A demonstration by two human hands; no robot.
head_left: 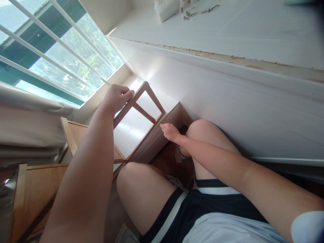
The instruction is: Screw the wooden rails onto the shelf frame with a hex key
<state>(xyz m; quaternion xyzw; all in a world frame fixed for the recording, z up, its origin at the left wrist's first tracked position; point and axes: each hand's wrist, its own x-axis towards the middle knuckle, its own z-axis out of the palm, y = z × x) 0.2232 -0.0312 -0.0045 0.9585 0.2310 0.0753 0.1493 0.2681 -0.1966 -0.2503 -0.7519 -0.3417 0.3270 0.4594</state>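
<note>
My left hand is closed over the upper rail of a thin wooden frame that leans in front of me near the window. Lower down, my right hand is closed in a pinch at the frame's bottom corner, holding something small that I cannot make out. My bare knees and dark shorts fill the bottom of the view, so I appear to be sitting.
A white board surface rises on the right with a raw chipped edge. Several loose screws and a white packet lie on top. A barred window, a curtain and wooden furniture parts stand left.
</note>
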